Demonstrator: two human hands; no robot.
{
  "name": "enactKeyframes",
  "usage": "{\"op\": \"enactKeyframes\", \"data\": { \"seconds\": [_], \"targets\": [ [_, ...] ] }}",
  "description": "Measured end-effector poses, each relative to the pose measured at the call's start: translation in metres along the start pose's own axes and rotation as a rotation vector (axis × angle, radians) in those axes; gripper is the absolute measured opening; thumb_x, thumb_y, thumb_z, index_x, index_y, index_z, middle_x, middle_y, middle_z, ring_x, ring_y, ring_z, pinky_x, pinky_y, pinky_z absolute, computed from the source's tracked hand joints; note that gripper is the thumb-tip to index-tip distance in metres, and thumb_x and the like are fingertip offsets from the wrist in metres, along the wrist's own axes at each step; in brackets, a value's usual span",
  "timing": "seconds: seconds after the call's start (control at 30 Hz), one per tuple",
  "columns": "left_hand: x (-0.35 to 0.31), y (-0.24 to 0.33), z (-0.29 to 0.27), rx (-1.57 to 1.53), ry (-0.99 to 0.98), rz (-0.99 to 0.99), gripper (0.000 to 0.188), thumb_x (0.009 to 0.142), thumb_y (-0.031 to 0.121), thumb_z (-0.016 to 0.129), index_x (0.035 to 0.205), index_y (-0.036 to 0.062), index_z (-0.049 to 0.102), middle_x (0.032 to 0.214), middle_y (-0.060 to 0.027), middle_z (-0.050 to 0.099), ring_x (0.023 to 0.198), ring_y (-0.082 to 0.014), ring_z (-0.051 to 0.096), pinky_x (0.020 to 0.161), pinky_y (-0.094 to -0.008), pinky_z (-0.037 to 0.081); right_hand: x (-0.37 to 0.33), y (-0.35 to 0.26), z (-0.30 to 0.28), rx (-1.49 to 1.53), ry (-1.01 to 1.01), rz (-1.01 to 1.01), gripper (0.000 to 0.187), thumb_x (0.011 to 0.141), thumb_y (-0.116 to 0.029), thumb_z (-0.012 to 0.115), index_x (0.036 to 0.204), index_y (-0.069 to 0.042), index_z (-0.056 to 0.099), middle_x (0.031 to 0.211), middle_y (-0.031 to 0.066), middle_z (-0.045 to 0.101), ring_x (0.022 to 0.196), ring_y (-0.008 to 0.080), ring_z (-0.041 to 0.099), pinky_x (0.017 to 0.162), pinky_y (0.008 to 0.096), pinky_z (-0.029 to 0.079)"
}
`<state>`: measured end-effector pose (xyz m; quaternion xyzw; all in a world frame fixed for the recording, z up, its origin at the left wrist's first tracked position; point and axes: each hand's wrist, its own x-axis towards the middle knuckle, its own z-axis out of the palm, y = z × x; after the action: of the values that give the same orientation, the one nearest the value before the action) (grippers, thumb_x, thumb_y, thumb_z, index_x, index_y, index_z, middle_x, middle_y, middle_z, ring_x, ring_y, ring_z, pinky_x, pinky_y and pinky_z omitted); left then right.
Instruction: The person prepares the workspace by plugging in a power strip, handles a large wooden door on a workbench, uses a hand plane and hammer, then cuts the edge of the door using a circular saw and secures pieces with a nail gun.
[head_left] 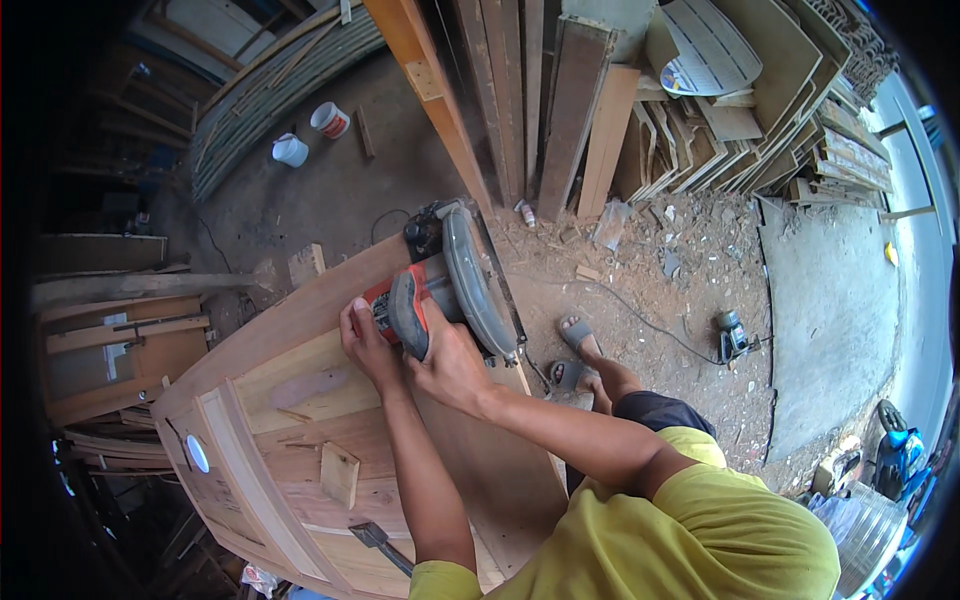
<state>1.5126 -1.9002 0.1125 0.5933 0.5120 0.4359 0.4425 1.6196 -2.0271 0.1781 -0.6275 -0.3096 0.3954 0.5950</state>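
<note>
A circular saw (462,275) with a red and dark body and a rounded grey blade guard rests at the far right edge of a panelled wooden door (500,470). My right hand (448,358) is wrapped round its rear handle. My left hand (366,340) holds the red motor housing from the left side, its thumb on top. The blade itself is hidden by the guard. On the door lie a small square wood block (340,474) and a chisel-like tool with a flat dark head (368,534), close to my left forearm.
Tall boards (570,110) lean beyond the saw. A cord (640,318) crosses the dusty floor to another power tool (731,334) at the right. Stacked wood sheets (690,140) stand far right. Two white buckets (290,150) sit far left. My sandalled feet are beside the door.
</note>
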Motion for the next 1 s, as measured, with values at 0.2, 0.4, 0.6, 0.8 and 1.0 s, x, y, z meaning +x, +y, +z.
{"op": "enactKeyframes", "data": {
  "seconds": [0.2,0.4,0.6,0.8,1.0],
  "targets": [
    [0.007,0.004,0.005,0.007,0.007,0.004,0.038,0.109,0.034,0.059,0.11,-0.0029,0.067,0.099,-0.007,0.067,0.089,-0.0158,0.06,0.082,-0.0332,0.051,0.008,-0.004,-0.003,-0.004,-0.021,0.04,0.064,0.08,0.002,0.072,0.138,0.002,0.045,0.091,0.0333,0.068,0.086,0.0537,0.069,0.074,0.0528,0.054],
    [0.016,0.006,0.012,0.048,0.013,0.016,0.04,0.109,0.036,0.06,0.111,-0.0034,0.068,0.098,-0.0071,0.067,0.089,-0.0162,0.061,0.083,-0.0338,0.051,0.021,0.001,0.0,-0.014,0.062,-0.148,0.056,0.081,0.0,0.072,0.128,0.004,0.042,0.078,0.0324,0.066,0.081,0.0541,0.068,0.073,0.0579,0.053],
    [0.027,-0.003,0.012,0.061,0.031,0.018,0.041,0.108,0.036,0.06,0.112,-0.0038,0.069,0.098,-0.0093,0.069,0.089,-0.0187,0.062,0.084,-0.036,0.052,0.028,-0.007,-0.005,0.006,-0.014,0.016,0.063,0.079,0.004,0.068,0.138,0.003,0.045,0.098,0.0345,0.068,0.099,0.0554,0.066,0.081,0.0536,0.053],
    [0.037,-0.009,0.016,0.065,0.038,0.033,0.042,0.108,0.037,0.061,0.113,-0.0039,0.07,0.099,-0.0103,0.071,0.09,-0.0191,0.063,0.084,-0.0362,0.052,0.037,-0.001,-0.001,-0.006,0.043,-0.068,0.058,0.08,0.004,0.068,0.134,0.002,0.048,0.099,0.0328,0.068,0.102,0.0555,0.065,0.083,0.052,0.053],
    [0.051,-0.008,0.022,0.071,0.047,0.056,0.042,0.107,0.037,0.063,0.112,-0.0039,0.071,0.098,-0.0122,0.073,0.088,-0.0196,0.066,0.082,-0.0361,0.054,0.052,0.003,0.002,-0.062,0.138,-0.274,0.059,0.081,0.0,0.072,0.132,0.008,0.045,0.084,0.0351,0.067,0.087,0.0534,0.069,0.076,0.0548,0.054]
  ]
}}
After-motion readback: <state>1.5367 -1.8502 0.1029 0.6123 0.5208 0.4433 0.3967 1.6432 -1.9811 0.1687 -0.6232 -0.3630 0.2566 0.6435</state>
